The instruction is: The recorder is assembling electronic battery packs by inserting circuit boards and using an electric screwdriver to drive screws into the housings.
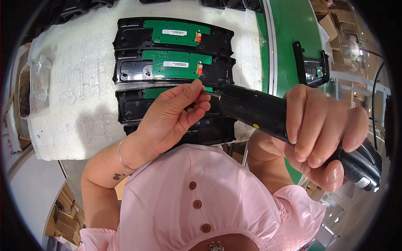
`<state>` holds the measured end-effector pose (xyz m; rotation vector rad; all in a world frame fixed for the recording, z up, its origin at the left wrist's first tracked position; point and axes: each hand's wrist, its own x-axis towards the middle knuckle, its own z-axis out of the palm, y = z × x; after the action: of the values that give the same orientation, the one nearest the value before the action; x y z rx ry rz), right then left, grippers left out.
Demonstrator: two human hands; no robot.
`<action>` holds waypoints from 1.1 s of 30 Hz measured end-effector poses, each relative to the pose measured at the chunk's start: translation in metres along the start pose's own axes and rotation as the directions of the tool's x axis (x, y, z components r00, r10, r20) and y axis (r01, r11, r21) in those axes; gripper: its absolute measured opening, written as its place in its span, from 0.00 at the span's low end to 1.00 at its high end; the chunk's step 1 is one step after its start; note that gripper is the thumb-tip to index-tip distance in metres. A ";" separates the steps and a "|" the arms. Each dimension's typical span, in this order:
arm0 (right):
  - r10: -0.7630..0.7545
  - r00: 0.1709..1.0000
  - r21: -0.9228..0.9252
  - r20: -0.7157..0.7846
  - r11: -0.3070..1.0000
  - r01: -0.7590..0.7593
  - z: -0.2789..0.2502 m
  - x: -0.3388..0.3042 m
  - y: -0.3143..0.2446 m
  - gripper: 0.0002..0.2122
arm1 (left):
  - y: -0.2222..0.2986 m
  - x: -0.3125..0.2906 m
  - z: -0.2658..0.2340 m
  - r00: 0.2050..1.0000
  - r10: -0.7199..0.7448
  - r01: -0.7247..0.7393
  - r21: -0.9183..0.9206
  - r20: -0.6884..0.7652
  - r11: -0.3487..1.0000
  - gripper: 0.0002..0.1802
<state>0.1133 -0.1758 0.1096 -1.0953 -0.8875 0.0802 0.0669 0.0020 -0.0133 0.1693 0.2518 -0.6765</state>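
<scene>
My right hand (pixel 322 134) is wrapped round a black electric screwdriver (pixel 255 111), held level with its bit pointing left. At the tip of the bit, the thumb and fingers of my left hand (pixel 178 108) are pinched together; what they hold, if anything, is too small to make out. Behind my hands, black plastic panels lie in a column. The top panel (pixel 132 37) and the second panel (pixel 130 75) each carry a green circuit board (pixel 173 62) with a white label and a red-and-white connector (pixel 199 69). My left hand partly covers the third panel (pixel 130 111).
The panels rest on a white foam-covered surface (pixel 79 79). A clear plastic bag (pixel 39 83) lies at its left edge. To the right is a green surface (pixel 289 25) with another black part (pixel 312 69). More black parts (pixel 234 4) line the far edge.
</scene>
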 end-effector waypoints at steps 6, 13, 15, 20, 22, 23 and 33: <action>-0.035 0.957 -0.118 -0.289 0.993 0.000 -0.014 0.004 0.041 0.12 | -0.008 0.002 0.027 0.989 -0.087 0.105 0.162 -0.117 0.981 0.20; 0.042 0.914 -0.160 -0.404 0.980 -0.116 -0.039 0.006 0.074 0.10 | -0.007 -0.001 0.011 0.995 -0.061 0.078 0.240 -0.078 0.968 0.13; 0.043 0.916 -0.172 -0.399 0.978 -0.121 -0.040 0.007 0.076 0.09 | -0.004 -0.003 0.014 0.994 -0.074 0.095 0.273 -0.086 0.957 0.10; 0.085 0.923 -0.149 -0.374 0.977 -0.151 -0.043 0.012 0.079 0.08 | -0.001 -0.006 0.009 0.997 -0.044 0.063 0.365 -0.059 0.929 0.08; 0.104 0.928 -0.141 -0.358 0.976 -0.164 -0.043 0.014 0.080 0.07 | 0.000 -0.006 0.012 0.990 -0.002 0.050 0.335 -0.142 0.941 0.08; 0.111 0.932 -0.149 -0.346 0.974 -0.172 -0.043 0.015 0.081 0.07 | 0.000 -0.006 0.014 0.990 -0.001 0.049 0.333 -0.142 0.942 0.08; 0.032 0.988 -0.088 -0.153 0.995 -0.046 -0.022 0.018 0.047 0.09 | 0.004 -0.009 0.005 0.979 0.055 -0.024 0.155 -0.199 0.988 0.09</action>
<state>0.1561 -0.1604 0.0788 -1.1880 -0.7392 -0.0119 0.0639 0.0094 -0.0059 0.3894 0.3914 -0.6394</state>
